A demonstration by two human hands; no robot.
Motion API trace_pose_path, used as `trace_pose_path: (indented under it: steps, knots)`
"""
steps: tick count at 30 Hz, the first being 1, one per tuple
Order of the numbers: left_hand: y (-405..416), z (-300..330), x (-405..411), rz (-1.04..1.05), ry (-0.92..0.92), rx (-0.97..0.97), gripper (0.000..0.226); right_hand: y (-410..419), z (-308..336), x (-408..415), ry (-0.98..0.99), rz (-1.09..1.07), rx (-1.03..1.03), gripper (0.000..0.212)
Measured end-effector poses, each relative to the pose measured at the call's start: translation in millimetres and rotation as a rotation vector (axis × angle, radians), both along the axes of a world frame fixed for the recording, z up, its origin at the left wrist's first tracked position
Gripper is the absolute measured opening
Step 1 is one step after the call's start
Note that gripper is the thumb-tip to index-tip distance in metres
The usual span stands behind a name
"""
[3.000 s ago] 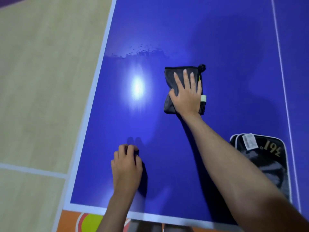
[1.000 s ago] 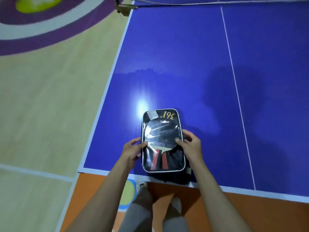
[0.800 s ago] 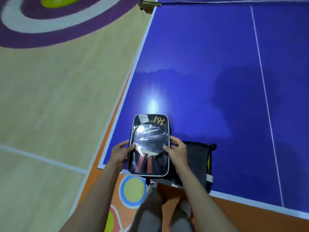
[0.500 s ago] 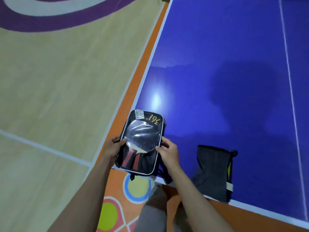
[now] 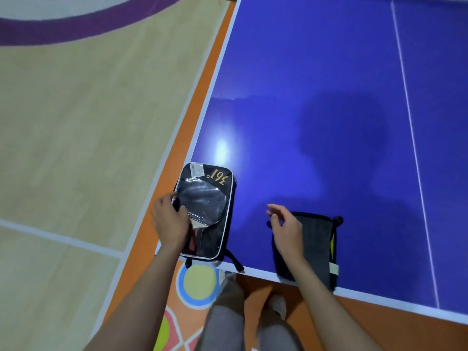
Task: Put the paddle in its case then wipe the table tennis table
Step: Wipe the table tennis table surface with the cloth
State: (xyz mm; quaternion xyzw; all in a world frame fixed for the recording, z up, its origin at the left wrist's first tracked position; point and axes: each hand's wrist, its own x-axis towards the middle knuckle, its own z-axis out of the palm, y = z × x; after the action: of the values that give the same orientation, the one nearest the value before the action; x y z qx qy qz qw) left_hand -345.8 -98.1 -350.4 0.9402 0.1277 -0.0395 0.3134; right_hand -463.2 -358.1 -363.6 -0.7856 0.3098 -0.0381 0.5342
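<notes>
Floor (image 5: pixel 76 117): pale wood boards with white lines, a purple and white arc at the far left, an orange band along the table's left edge, and coloured circle markings near the person's feet

Table tennis table (image 5: pixel 316 84): blue top, white border, white centre line running away on the right; a bright light reflection and a broad shadow lie on the surface

Grey trousers (image 5: pixel 228 323): the person's legs, seen below the table's near edge

Cloth (image 5: pixel 316 247): dark grey, folded, flat on the table at the near edge, with a small yellow patch and a pale tag on its right side; well to the right of the case, not touching it

Case (image 5: pixel 215 198): black with white piping and gold "361°" lettering, lying on the table's near left corner, its left edge overhanging; a strap trails from its near end

Paddle (image 5: pixel 202 201): inside the case, dark blade showing through the clear window, handle pointing toward the person

Left hand (image 5: pixel 169 224): resting on the case's left side, fingers curled round its edge, thumb on the window

Right hand (image 5: pixel 286 229): above the cloth's left part, fingers loosely spread and relaxed, holding nothing
</notes>
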Motion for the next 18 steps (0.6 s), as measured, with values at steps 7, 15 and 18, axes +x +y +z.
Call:
trace_pose_path:
  steps: [7,15,18]
  knots:
    - [-98.5,14.5,-48.5,-0.378,-0.119,0.038,0.029,-54.0,-14.2,-76.8,0.013,0.044,-0.338,0.029]
    - [-182.3,2.1,-91.0,-0.603,0.053,0.094,0.033,-45.2,-50.0,-98.8,0.254,0.268,-0.642,0.066]
    - [-198.9,0.0,-89.2,-0.634,0.075,0.124,0.037,-46.8,-59.2,-85.6,0.296,0.236,-0.781,0.069]
